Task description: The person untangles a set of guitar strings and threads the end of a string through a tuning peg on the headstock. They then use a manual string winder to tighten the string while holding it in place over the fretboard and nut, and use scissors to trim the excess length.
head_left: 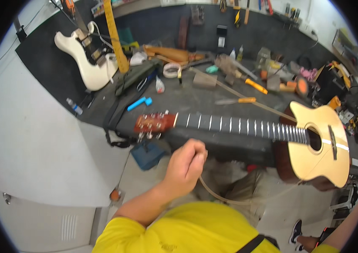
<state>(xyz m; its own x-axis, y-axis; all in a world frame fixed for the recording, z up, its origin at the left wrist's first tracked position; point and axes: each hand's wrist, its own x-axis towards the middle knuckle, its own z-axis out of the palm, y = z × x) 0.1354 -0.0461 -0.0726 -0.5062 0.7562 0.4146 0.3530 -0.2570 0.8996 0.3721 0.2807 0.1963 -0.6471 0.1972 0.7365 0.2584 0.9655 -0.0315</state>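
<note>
An acoustic guitar (320,168) with a pale top lies across the near edge of the bench. Its fretboard is bare of strings, and its reddish headstock (148,122) points left. Just below the headstock end of the neck, my left hand (187,162) is closed. From it a thin guitar string (225,201) hangs in a loose loop over the floor and curves up to the guitar body, where a fine line crosses the top to the bridge (332,142). Only my right forearm shows, at the lower right edge; the hand is out of the picture.
On the dark bench (174,95) lie a blue string winder (139,103), an orange-handled tool (246,100), a tape roll (172,70) and a white guitar body (88,69). A yellow ruler (116,38) stands at the left. Another person's shoe (296,232) shows lower right.
</note>
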